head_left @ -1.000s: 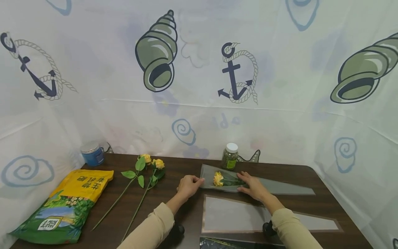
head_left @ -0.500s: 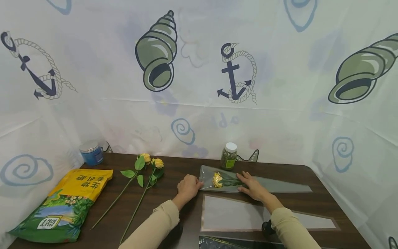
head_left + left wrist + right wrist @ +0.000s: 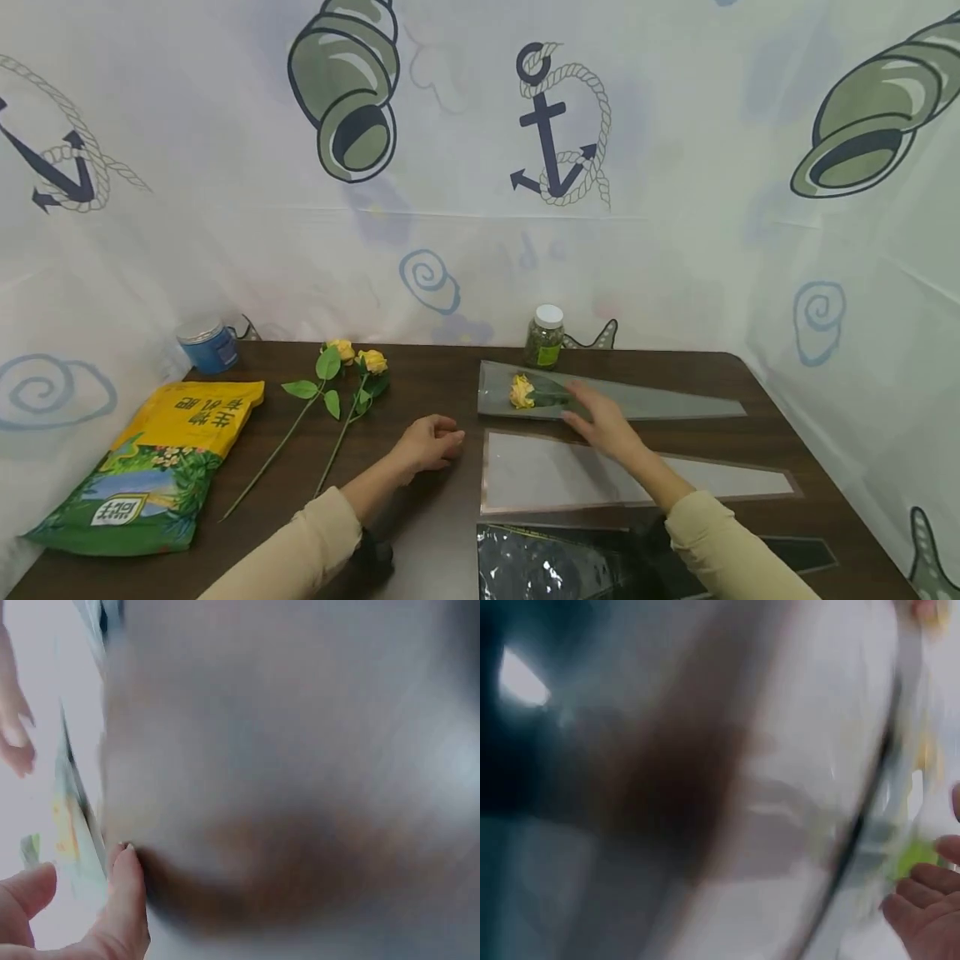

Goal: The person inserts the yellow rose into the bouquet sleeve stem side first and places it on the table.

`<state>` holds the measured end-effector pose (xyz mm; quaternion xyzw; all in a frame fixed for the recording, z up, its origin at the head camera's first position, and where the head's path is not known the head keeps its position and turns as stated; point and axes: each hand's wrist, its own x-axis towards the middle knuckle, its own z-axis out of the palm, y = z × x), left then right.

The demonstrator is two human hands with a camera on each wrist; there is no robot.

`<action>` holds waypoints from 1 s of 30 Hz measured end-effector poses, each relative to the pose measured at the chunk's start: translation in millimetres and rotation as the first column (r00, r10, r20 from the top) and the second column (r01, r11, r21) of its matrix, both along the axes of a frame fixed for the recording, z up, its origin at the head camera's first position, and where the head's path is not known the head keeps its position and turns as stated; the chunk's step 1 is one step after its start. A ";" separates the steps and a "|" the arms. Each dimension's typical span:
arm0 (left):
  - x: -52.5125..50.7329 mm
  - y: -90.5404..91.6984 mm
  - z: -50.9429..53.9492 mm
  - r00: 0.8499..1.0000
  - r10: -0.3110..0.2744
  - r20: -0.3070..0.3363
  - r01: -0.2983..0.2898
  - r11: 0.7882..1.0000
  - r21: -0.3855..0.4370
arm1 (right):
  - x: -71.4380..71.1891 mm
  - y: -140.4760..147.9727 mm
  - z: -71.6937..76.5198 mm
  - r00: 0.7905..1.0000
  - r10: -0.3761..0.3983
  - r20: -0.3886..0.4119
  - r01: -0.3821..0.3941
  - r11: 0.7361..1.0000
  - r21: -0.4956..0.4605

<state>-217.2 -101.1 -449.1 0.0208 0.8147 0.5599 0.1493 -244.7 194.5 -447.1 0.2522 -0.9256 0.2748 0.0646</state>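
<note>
In the head view a yellow rose [image 3: 521, 391] lies inside a clear tapered sleeve [image 3: 667, 403] at the back of the table. My right hand [image 3: 606, 423], fingers spread, is at the sleeve over the rose's stem; whether it touches is unclear. My left hand [image 3: 427, 446] is left of the sleeve, apart from it, with loosely bent fingers holding nothing. The left wrist view shows that hand's thumb and finger [image 3: 124, 900] apart. In the blurred right wrist view, the right hand [image 3: 930, 904] has extended fingers.
Two yellow roses [image 3: 372, 361] lie left of centre. A yellow-green bag [image 3: 150, 471] and blue tin [image 3: 212, 348] stand at left. Behind the sleeve is a lidded jar [image 3: 544, 337]. A pale sleeve [image 3: 555, 472] and black sleeve [image 3: 547, 562] lie nearer.
My left hand has let go of the sleeve's wide end and moved left and nearer. The right hand's fingers have shifted slightly over the stem. The head view has tilted down.
</note>
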 end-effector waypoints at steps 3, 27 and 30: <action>18.9 -3.9 9.2 0.983 -0.056 0.176 0.020 0.979 0.202 | 20.7 -21.6 -0.2 0.996 0.088 -0.001 -0.088 0.996 0.020; 40.0 23.8 8.1 0.953 -0.105 0.285 0.030 0.966 0.256 | 48.1 -58.5 -5.2 0.983 0.145 0.115 -0.165 0.969 0.186; 38.4 27.6 3.4 0.955 -0.103 0.278 0.038 0.972 0.231 | 49.1 -57.4 -7.7 0.982 0.141 0.127 -0.163 0.970 0.182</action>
